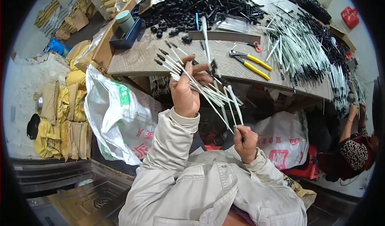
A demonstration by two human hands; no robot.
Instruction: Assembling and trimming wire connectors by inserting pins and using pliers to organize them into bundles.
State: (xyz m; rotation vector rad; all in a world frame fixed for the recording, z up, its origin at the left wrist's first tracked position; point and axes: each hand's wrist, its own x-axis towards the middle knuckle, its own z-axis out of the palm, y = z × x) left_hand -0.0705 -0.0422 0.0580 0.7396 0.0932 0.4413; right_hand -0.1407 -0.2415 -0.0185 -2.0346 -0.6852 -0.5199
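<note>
Over the table's front edge, my left hand [185, 95] is closed around a fanned bundle of thin white rods [214, 94], several with black tips. A black fitting [213, 67] with a pale upright stem stands among its fingers. My right hand [245, 143], lower and to the right, is a closed fist on the lower ends of white rods [237, 107] that reach up toward the bundle. How many it grips is hidden by the fingers. Cutting pliers with yellow handles [258, 67] lie on the table beyond my right hand.
Black plastic fittings [196, 5] are heaped at the table's back. White rods [294, 45] pile up at the right. A raised metal strip [232, 37] crosses the tabletop. A blue tray [128, 39] stands left. White sacks [116, 118] flank my lap. Another person [353, 150] works far right.
</note>
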